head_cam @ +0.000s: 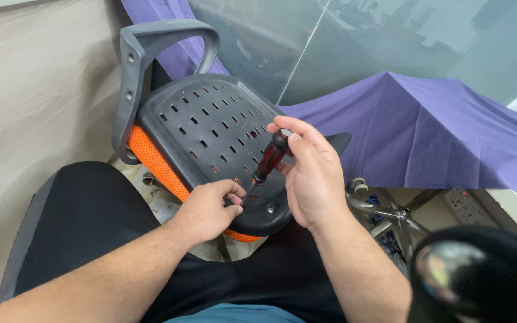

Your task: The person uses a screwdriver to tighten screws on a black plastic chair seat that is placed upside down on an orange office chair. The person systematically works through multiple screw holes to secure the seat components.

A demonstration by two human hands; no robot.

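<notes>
An upturned office chair seat [210, 128] with a dark grey slotted plastic underside and an orange cushion edge [151, 158] rests tilted against my lap. A grey armrest loop [145, 54] rises at its upper left. My right hand [312, 176] grips a screwdriver [270, 158] with a dark red and black handle, its shaft angled down to the seat's near edge. My left hand [210, 209] pinches the shaft near the tip, fingers resting on the seat. A screw head [270, 209] shows just right of the tip.
A purple cloth [426, 128] drapes over a surface at the right, in front of glass panels. A chrome chair base with castors [390, 212] and a white power strip [465, 203] lie on the floor. A black rounded object [480, 275] sits at the lower right.
</notes>
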